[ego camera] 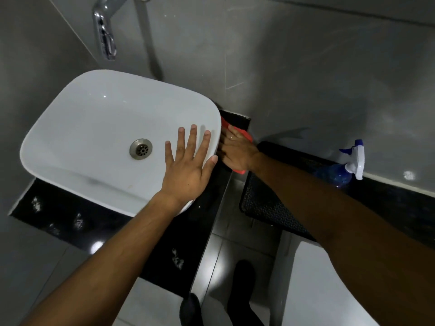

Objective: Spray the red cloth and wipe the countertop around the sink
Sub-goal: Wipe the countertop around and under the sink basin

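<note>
A white vessel sink (77, 128) sits on a glossy black countertop (70, 215). My left hand (188, 165) lies flat and open on the sink's right rim, fingers spread. My right hand (236, 150) presses the red cloth (244, 135) onto the black counter just right of the sink, close to the back wall; most of the cloth is hidden under the hand. A blue spray bottle (339, 175) with a white trigger head stands on the ledge farther right, away from both hands.
A chrome tap (104, 36) juts from the grey tiled wall above the sink. A black patterned mat (266, 203) lies on the lower ledge at right. My dark shoes (244, 278) stand on the tiled floor below. A white fixture (313, 290) is at bottom right.
</note>
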